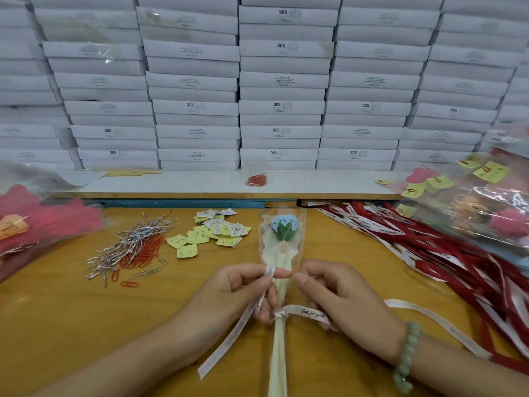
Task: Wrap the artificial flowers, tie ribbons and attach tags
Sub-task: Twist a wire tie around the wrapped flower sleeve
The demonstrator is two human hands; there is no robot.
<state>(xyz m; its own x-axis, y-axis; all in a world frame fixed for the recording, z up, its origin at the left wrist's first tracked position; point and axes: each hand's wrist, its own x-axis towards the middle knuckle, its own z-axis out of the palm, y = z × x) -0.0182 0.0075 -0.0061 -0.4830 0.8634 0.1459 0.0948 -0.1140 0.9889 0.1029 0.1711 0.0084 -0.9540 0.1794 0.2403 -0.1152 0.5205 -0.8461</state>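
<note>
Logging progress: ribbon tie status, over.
Left hand pinches white ribbon loop; right hand holds its other length. Ribbon knotted round wrapped flower, bow unfinished. Red ribbon pile beside right wrist.

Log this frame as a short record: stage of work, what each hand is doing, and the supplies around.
stage: white ribbon knotted round the wrapped flower; bow unfinished; no tag visible on it
left hand: fingers pinch a ribbon loop
right hand: holds the other ribbon tail
table, left side: silver twist ties, red paper clips, yellow tags
table, right side: red and white ribbons
behind: stacked white boxes
</note>
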